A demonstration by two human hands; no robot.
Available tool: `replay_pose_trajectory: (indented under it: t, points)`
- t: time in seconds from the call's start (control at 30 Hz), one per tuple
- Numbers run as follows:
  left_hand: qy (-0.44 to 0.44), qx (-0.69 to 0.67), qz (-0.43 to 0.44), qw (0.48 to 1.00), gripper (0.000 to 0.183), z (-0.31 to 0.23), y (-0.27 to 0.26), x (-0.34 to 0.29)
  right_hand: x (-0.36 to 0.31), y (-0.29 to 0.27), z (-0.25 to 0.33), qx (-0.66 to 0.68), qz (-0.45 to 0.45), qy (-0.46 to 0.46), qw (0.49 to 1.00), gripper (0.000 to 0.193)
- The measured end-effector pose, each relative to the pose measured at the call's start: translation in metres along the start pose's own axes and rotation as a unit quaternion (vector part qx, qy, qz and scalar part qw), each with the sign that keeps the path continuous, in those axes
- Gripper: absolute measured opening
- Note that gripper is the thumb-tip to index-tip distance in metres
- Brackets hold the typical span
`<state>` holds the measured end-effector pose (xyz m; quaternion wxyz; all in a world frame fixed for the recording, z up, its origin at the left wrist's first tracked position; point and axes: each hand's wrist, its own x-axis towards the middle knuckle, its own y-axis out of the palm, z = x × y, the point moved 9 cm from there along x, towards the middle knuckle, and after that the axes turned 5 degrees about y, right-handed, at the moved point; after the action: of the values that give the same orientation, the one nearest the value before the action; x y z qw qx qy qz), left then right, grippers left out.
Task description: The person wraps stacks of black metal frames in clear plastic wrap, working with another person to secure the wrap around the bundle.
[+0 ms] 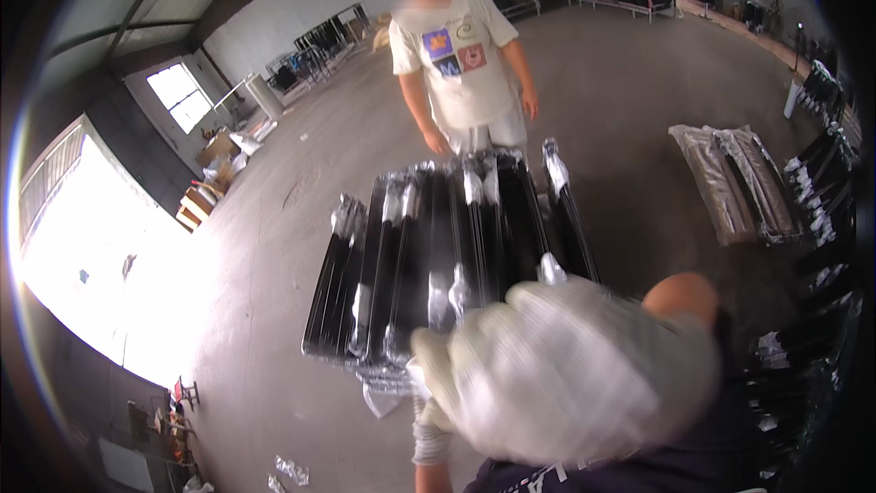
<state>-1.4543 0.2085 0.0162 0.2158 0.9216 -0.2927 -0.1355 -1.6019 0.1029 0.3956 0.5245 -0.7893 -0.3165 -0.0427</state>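
My right hand [566, 370], in a white knit glove, is raised close in front of me, smeared by motion; whether it grips anything cannot be made out. Below and behind it, my left hand [427, 397] shows only part of its glove and ribbed cuff, its fingers hidden. Just beyond both hands is a stack of long black parts [420, 256], bundled side by side in clear shiny film, with whitish wrapping [473, 184] around their ends. One black piece [568, 210] sticks out at the stack's right side. A flap of film [388, 399] hangs from the near edge.
Across the stack stands a person [461, 59] in a pale T-shirt, arms hanging. To the right, a film-wrapped brownish bundle [735, 183] lies on the concrete floor, and more wrapped black parts [826, 173] line the right edge. Boxes [196, 205] stand near the bright doorway [100, 256] at left.
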Motion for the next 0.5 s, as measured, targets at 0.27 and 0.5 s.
replay_pose_trajectory:
  t: [0.27, 0.5]
  points:
    - [0.195, 0.038, -0.069, 0.978, 0.072, -0.109, 0.026, 0.111, 0.057, 0.35, -0.022, 0.637, -0.045, 0.327, 0.697, 0.092]
    - [0.199, 0.075, -0.081, 0.974, 0.055, -0.127, 0.01, 0.197, 0.086, 0.461, -0.009, 0.887, -0.148, 0.426, 0.094, 0.06]
